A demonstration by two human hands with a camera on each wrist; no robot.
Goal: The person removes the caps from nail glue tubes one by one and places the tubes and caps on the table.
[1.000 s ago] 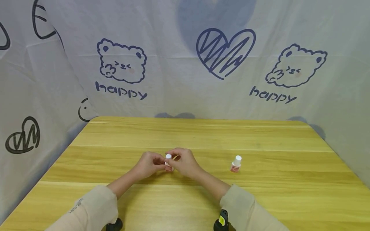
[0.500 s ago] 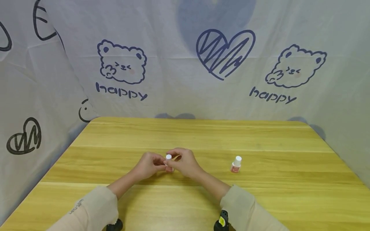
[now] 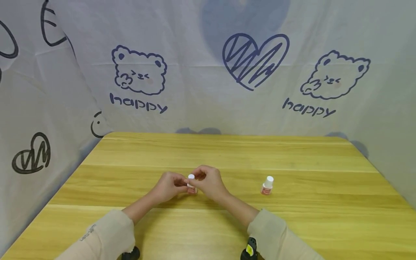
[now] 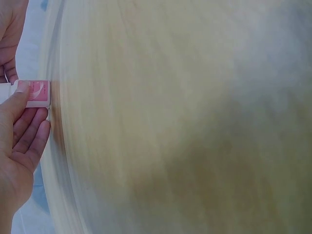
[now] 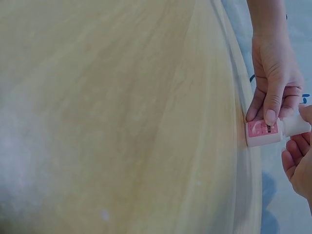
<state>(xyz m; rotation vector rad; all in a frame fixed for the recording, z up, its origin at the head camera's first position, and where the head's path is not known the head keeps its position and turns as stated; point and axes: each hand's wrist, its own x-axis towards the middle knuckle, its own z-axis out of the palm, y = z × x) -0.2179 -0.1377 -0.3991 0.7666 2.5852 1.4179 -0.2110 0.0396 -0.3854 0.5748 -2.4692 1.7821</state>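
A small white bottle with a pink label (image 5: pixel 263 140) stands upright on the wooden table, between the two hands. My left hand (image 3: pixel 167 187) grips its body, the thumb lying over the label in the left wrist view. With thumb and fingers my right hand (image 3: pixel 209 182) pinches the bottle's white cap (image 5: pixel 294 126), which sits on the bottle. Part of the label is hidden by the fingers. To the right, apart from both hands, a second small bottle (image 3: pixel 267 186) of the same look stands upright with its white cap on.
The light wooden table (image 3: pixel 227 151) stretches beyond the hands to a white cloth backdrop (image 3: pixel 195 83) with drawn bears and hearts. Another hanging cloth closes off the left side. Dark devices (image 3: pixel 249 249) are strapped under both sleeves.
My right thumb has moved slightly left across the cap. The left hand keeps its grip on the bottle. The head view has shifted a little.
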